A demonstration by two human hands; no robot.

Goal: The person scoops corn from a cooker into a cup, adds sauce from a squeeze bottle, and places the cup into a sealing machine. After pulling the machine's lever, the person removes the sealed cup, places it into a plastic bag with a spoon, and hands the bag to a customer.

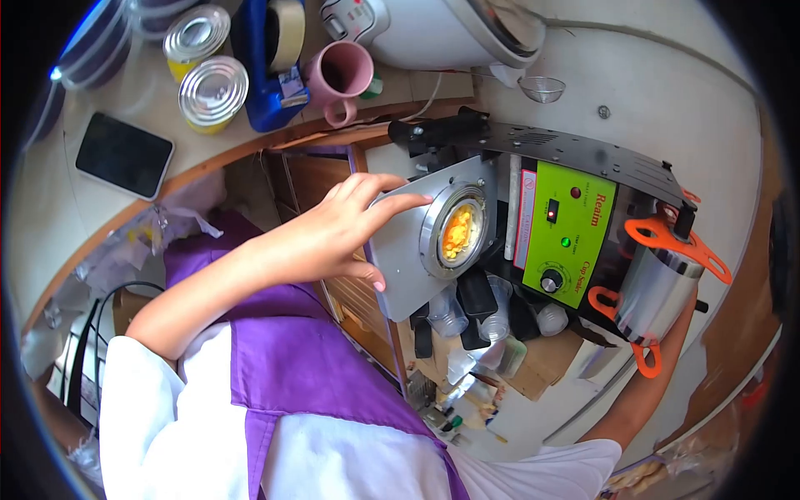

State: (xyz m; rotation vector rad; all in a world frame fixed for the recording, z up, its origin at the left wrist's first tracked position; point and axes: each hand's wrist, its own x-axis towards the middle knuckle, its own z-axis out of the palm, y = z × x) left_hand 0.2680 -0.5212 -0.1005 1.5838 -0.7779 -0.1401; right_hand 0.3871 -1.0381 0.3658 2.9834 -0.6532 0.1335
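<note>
My left hand (346,225) reaches over the grey metal tray (398,258) of a cup sealer (575,233). Its fingers are spread, with the index fingertip on the round metal ring and the thumb by the tray's edge. Inside the ring (429,242) sits a cup holding yellow food pieces (457,233). On the sealer's green panel, one small light glows green. At the far side, my right forearm (654,367) runs up behind a shiny metal cylinder (662,287) with orange clamps (677,242). That cylinder and the machine hide my right hand.
Clear plastic cups (496,312) lie below the tray. On the curved counter are a phone (125,156), two cans (213,92), a blue tape dispenser (260,75), a pink mug (340,75) and a white appliance (442,33). A small strainer (542,88) is beyond the sealer.
</note>
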